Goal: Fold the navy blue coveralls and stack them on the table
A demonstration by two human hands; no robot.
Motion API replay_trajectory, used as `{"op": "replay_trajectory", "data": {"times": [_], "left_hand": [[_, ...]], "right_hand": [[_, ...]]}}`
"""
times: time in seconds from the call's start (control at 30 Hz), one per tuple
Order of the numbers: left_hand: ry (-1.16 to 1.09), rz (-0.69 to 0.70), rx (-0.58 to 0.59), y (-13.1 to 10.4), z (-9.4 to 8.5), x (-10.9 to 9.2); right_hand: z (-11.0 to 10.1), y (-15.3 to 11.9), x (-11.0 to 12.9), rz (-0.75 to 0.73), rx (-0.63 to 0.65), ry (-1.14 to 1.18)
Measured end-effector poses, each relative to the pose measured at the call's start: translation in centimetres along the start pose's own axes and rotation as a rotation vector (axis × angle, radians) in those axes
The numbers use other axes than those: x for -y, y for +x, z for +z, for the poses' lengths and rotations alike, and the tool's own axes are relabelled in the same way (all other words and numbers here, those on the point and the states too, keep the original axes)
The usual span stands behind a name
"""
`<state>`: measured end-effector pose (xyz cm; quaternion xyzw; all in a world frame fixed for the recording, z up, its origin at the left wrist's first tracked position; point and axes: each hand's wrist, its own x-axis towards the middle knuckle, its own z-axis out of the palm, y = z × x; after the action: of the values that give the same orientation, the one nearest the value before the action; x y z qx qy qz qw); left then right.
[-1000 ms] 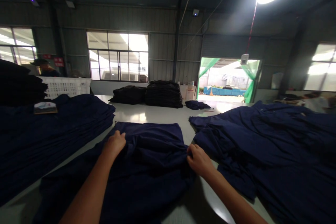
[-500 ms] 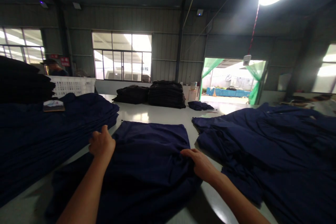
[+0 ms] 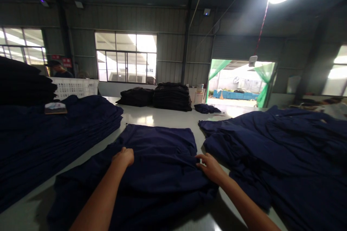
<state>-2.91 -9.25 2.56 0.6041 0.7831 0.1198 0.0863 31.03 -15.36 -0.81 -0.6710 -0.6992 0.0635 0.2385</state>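
Observation:
A navy blue garment (image 3: 159, 173) lies on the table in front of me, its far part flat and square-edged, its near part loose and rumpled. On its left side, my left hand (image 3: 124, 156) is closed on the cloth, fingertips partly hidden. At the right edge my right hand (image 3: 213, 169) pinches the fabric between thumb and fingers. A crease runs across the garment between both hands. What kind of garment it is, I cannot tell.
Layered navy garments (image 3: 89, 122) with a small card (image 3: 55, 108) on top lie left. A loose navy heap (image 3: 284, 151) fills the right. Black folded stacks (image 3: 172, 96) and a small navy bundle (image 3: 207, 108) sit farther back. A person (image 3: 58, 69) is behind a white crate (image 3: 77, 88).
My left hand has come down and to the right onto the cloth, its fingers now closed. The right hand has shifted slightly right along with the garment's edge.

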Motion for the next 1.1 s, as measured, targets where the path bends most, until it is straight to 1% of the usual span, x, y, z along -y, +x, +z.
{"op": "replay_trajectory", "data": {"times": [0.07, 0.13, 0.2, 0.27, 0.3, 0.33, 0.37, 0.4, 0.43, 0.5, 0.53, 0.57, 0.6, 0.63, 0.7, 0.73, 0.77, 0.8, 0.83, 0.87, 0.93, 0.97, 1.0, 1.03, 1.1], "left_hand": [[0.000, -0.026, 0.015, 0.1, -0.3, 0.3], [-0.002, -0.034, -0.001, 0.0, -1.0, 0.4], [-0.011, -0.015, -0.054, -0.3, -1.7, 0.1], [-0.031, 0.032, -0.158, -0.6, -2.0, -0.4], [-0.039, 0.058, -0.213, -0.7, -1.9, -0.7], [-0.040, 0.078, -0.244, -0.8, -1.6, -1.1], [-0.034, 0.097, -0.233, -0.9, -1.1, -1.5], [-0.016, 0.122, -0.177, -0.9, -0.6, -1.8], [0.011, 0.151, -0.090, -1.0, -0.1, -2.1], [0.061, 0.205, 0.108, -1.2, 0.8, -2.3], [0.077, 0.222, 0.185, -1.3, 1.1, -2.3], [0.089, 0.220, 0.243, -1.4, 1.2, -2.2], [0.096, 0.199, 0.290, -1.5, 1.2, -2.0], [0.100, 0.166, 0.333, -1.6, 1.1, -1.8], [0.116, 0.103, 0.395, -1.8, 0.7, -1.3], [0.127, 0.078, 0.405, -1.8, 0.5, -1.1], [0.144, 0.059, 0.400, -1.8, 0.3, -1.1], [0.165, 0.051, 0.383, -1.8, 0.2, -1.1], [0.185, 0.057, 0.356, -1.8, 0.2, -1.2], [0.193, 0.079, 0.324, -1.8, 0.2, -1.4], [0.172, 0.159, 0.277, -1.9, 0.4, -1.7], [0.157, 0.192, 0.274, -2.0, 0.5, -1.9], [0.145, 0.207, 0.290, -2.0, 0.5, -2.0], [0.141, 0.202, 0.325, -2.2, 0.4, -2.1], [0.148, 0.173, 0.407, -2.6, 0.1, -2.4]], "right_hand": [[-0.1, 0.1, -0.1, -0.007, 0.006, 0.073], [-0.4, 0.4, -0.1, 0.020, -0.015, 0.199], [-0.7, 0.7, 0.0, 0.105, -0.041, 0.380], [-0.7, 0.9, 0.2, 0.202, -0.027, 0.575], [-0.6, 0.9, 0.4, 0.235, -0.003, 0.649], [-0.6, 0.8, 0.7, 0.249, 0.021, 0.685], [-0.6, 0.6, 1.2, 0.246, 0.029, 0.670], [-0.6, 0.4, 1.7, 0.225, 0.022, 0.598], [-0.7, 0.0, 2.3, 0.187, 0.005, 0.477], [-1.2, -0.8, 3.8, 0.056, -0.011, 0.194], [-1.5, -1.3, 4.5, -0.024, 0.020, 0.078], [-1.8, -1.7, 5.1, -0.096, 0.091, -0.007], [-2.1, -2.2, 5.6, -0.144, 0.201, -0.067], [-2.3, -2.5, 5.9, -0.162, 0.328, -0.111], [-2.7, -3.0, 6.3, -0.138, 0.564, -0.169], [-2.8, -3.1, 6.3, -0.118, 0.637, -0.185], [-2.9, -3.2, 6.4, -0.117, 0.662, -0.189], [-2.9, -3.1, 6.4, -0.137, 0.640, -0.184], [-2.9, -3.1, 6.6, -0.165, 0.574, -0.173], [-2.9, -3.0, 6.8, -0.191, 0.476, -0.164], [-2.6, -3.0, 7.2, -0.197, 0.275, -0.154], [-2.4, -3.0, 7.4, -0.180, 0.215, -0.164], [-2.1, -3.1, 7.4, -0.144, 0.193, -0.192], [-1.7, -3.2, 7.5, -0.095, 0.214, -0.234], [-1.2, -3.4, 7.4, 0.000, 0.298, -0.340]]}}
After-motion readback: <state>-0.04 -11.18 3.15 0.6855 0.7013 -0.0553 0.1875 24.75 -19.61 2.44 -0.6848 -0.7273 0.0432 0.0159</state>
